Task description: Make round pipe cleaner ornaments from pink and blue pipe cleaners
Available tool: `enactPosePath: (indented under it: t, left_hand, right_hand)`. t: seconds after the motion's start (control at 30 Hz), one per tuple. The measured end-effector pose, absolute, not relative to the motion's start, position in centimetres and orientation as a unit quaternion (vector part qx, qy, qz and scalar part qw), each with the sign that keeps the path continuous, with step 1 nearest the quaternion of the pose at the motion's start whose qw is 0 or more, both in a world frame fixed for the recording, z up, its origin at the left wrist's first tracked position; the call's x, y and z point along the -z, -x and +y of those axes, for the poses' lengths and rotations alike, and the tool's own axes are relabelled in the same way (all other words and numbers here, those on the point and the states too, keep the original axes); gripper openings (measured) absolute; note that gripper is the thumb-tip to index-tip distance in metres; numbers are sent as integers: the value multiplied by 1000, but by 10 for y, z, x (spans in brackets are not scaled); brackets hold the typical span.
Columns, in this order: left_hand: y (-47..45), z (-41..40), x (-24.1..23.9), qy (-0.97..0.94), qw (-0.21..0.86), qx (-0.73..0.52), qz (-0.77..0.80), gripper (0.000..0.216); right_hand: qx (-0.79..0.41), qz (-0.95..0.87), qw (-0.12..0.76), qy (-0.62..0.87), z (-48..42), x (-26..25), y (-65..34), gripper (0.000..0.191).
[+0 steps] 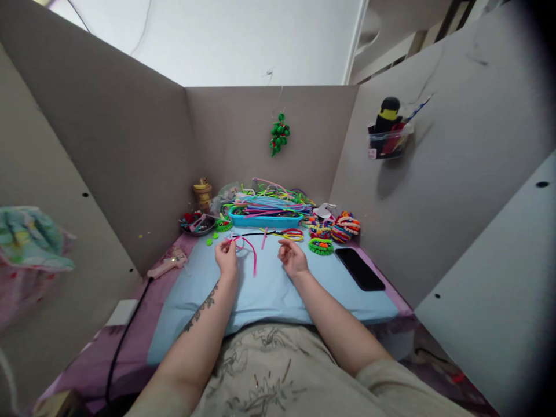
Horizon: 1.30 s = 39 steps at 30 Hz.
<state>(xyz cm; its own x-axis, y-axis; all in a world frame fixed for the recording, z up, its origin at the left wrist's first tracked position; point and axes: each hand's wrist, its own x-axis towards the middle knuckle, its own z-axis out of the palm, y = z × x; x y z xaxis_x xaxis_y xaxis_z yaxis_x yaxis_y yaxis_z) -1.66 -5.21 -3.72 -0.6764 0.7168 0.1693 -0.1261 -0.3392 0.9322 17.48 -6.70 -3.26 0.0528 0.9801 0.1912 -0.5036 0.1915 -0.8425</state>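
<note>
Pinched in my left hand [226, 256] is a bright pink pipe cleaner [251, 249]; its free length arches to the right and hangs down toward the blue cloth. My right hand [292, 258] hovers to the right, apart from the pipe cleaner, its fingers loosely bent and apart with nothing visible in them. Beyond the hands lie a black pipe cleaner [252, 234], a short pink piece [264, 238] and a loop of red and yellow pipe cleaners [292, 234]. A green-edged pipe cleaner piece [321, 247] rests right of my right hand.
A blue tray [264, 221] heaped with pipe cleaners stands at the back. Colourful coiled pieces [345, 226] and a black phone [360, 269] are at right. At left lie a glue gun [168, 263] with its cord and a dark bowl [197, 226]. Grey panels enclose three sides.
</note>
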Motion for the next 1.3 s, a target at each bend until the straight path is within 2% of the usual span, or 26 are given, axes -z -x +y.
enactPosePath:
  t: [0.1,0.2,0.47,0.67,0.9,1.3]
  left_hand:
    - [9,-55,33,-330,391,-727,458,32]
    - [2,-59,29,-381,481,-675,409,35]
    - [-1,-65,31,-416,567,-622,346,41]
    - [-5,-67,30,-419,572,-617,341,42]
    - [-4,-69,29,-412,569,-626,340,40]
    - [0,-68,28,-378,617,-599,343,34]
  right_hand:
    - [-545,-374,671,336,-62,34,-178,38]
    - [-477,-399,679,389,-61,36,-177,31]
    - [-203,-655,583,435,-80,39,-158,21]
    - [-173,-673,569,439,-79,44,-158,20]
    - [-102,-723,551,404,-82,45,-157,31]
    - [4,-788,411,458,-91,42,-154,51]
